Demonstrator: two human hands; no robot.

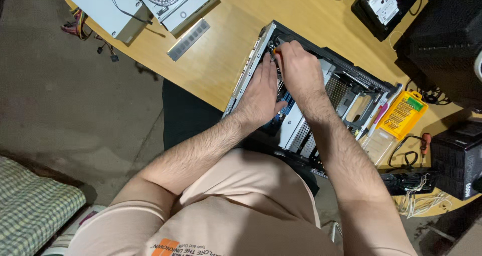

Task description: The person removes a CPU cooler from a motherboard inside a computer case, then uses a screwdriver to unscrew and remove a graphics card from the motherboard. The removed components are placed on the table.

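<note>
On the wooden worktop (216, 60) in front of us lies an open computer case (321, 95), tipped on its side near the worktop's edge, and both our hands are down inside it. Our left hand (261, 92) lies flat, fingers stretched out and gripping nothing, pressing on the case's metal rim and the parts just under it. Our right hand (298, 67) has its fingers closed around a small screwdriver (277, 55) with an orange and black handle, its tip aimed into the top corner of the case; the tip itself is hidden, so we cannot tell what it meets. We judge the case to be stiff and fairly heavy, with thin sheet-metal edges that may be sharp, so it is best steadied by the frame rim, not by the perforated drive cage (301, 130) or the blue board (287, 108) inside, which look fragile. The screwdriver is light and slim and wants a firm pinch high on the handle. Just beside the case on the right rests a yellow bit set (401, 114) with a clear lid (379, 144). Farther off sit a memory stick (188, 39), a hard drive (384, 4) and a grey power supply (105, 7).
</note>
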